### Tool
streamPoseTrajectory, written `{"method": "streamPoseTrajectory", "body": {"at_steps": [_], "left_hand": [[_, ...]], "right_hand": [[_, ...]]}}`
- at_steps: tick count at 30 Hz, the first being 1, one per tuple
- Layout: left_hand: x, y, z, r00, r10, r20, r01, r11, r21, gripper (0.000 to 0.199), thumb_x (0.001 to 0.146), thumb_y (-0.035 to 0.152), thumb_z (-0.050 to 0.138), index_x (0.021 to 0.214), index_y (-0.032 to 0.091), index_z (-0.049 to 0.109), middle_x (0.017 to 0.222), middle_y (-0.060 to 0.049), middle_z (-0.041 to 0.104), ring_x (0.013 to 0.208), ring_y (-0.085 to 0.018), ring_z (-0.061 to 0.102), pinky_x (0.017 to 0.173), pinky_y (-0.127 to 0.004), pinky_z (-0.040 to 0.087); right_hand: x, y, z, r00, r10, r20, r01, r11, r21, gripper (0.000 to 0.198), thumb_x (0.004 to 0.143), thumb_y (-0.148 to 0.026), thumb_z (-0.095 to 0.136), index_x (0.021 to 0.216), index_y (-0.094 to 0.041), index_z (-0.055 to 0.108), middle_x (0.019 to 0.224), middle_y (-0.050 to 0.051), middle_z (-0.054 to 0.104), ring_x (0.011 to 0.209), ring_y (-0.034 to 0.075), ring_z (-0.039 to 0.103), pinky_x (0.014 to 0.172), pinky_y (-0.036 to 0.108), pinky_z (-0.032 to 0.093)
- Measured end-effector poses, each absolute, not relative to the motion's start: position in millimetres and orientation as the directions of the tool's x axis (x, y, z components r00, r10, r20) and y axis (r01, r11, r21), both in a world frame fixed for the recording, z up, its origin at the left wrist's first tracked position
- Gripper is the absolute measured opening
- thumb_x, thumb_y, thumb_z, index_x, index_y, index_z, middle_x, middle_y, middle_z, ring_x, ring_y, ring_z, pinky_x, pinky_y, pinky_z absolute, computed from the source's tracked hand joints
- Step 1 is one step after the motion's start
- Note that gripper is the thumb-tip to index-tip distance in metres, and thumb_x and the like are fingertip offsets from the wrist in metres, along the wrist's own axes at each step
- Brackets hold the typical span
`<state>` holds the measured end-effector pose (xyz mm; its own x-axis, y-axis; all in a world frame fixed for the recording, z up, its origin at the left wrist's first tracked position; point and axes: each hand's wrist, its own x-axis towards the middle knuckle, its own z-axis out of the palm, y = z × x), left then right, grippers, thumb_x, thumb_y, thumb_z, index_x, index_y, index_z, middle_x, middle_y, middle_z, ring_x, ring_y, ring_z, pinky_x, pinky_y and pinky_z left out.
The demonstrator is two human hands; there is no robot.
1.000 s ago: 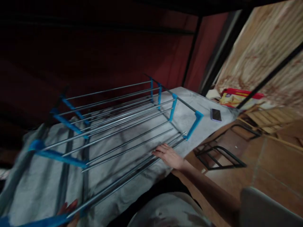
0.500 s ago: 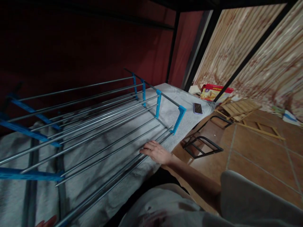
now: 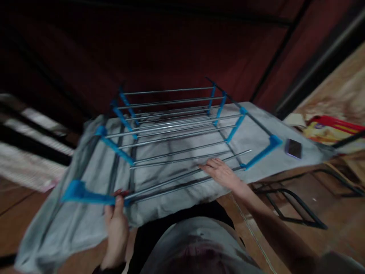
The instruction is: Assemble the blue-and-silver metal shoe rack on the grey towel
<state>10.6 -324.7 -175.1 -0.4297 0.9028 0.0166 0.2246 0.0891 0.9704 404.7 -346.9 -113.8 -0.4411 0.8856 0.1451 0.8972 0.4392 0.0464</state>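
Observation:
A rack of metal tubes and blue plastic brackets lies on a grey cloth. My left hand is closed on the near-left blue bracket, thumb on top, where the front tubes meet it. My right hand is closed around a loose metal rod, partly hiding it. This rod slants up to the right, and its right end is free, apart from the near-right blue bracket. Another front tube runs just below it to that bracket. Several crossbars span the brackets behind.
A phone lies on the cloth at the right. Beyond it is a red and yellow package. A black metal frame stands on the tiled floor at the right. A dark red panel rises behind the rack.
The view has swung left, bringing the rack's left side into sight. My left hand, barely visible before, now grips the near-left bracket. The rod under my right hand now slants away from the front tube.

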Motion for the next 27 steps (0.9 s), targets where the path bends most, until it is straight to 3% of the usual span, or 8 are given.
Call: {"method": "streamPoseTrajectory", "body": {"at_steps": [4, 13, 22, 27], "left_hand": [[-3, -331, -184, -0.376, 0.923, 0.079, 0.105, -0.043, 0.994, 0.050, 0.091, 0.056, 0.060, 0.130, 0.025, 0.060, 0.124, -0.006, 0.071, 0.130, -0.026, 0.056, 0.119, -0.046, 0.036], [-4, -345, -186, -0.326, 0.941, 0.096, 0.065, -0.079, 0.995, 0.042, 0.093, 0.044, 0.061, 0.132, 0.028, 0.064, 0.142, -0.007, 0.063, 0.142, -0.025, 0.048, 0.125, -0.043, 0.028], [-9, -344, -184, -0.328, 0.940, 0.097, 0.077, -0.076, 0.994, 0.044, 0.089, 0.042, 0.067, 0.129, 0.024, 0.068, 0.138, -0.009, 0.067, 0.136, -0.029, 0.055, 0.122, -0.047, 0.034], [-8, -343, -188, -0.362, 0.930, 0.068, 0.026, -0.063, 0.998, 0.049, 0.083, 0.040, 0.072, 0.128, 0.020, 0.066, 0.128, -0.011, 0.072, 0.127, -0.029, 0.061, 0.116, -0.047, 0.041]], "right_hand": [[425, -324, -123, -0.562, 0.800, 0.211, 0.827, 0.553, 0.106, 0.047, 0.101, -0.011, 0.039, 0.142, -0.022, 0.059, 0.109, 0.008, 0.068, 0.101, 0.021, 0.063, 0.095, 0.037, 0.048], [433, -339, -126, -0.612, 0.732, 0.298, 0.782, 0.617, 0.089, 0.045, 0.103, -0.020, 0.038, 0.142, -0.024, 0.059, 0.108, 0.007, 0.071, 0.093, 0.020, 0.066, 0.086, 0.034, 0.051], [418, -356, -122, -0.642, 0.701, 0.311, 0.753, 0.653, 0.081, 0.044, 0.102, -0.021, 0.039, 0.138, -0.025, 0.063, 0.109, 0.008, 0.070, 0.092, 0.021, 0.066, 0.087, 0.037, 0.050], [415, -370, -118, -0.651, 0.719, 0.244, 0.755, 0.648, 0.102, 0.046, 0.103, -0.021, 0.035, 0.145, -0.024, 0.055, 0.113, 0.007, 0.070, 0.096, 0.022, 0.066, 0.088, 0.038, 0.050]]}}
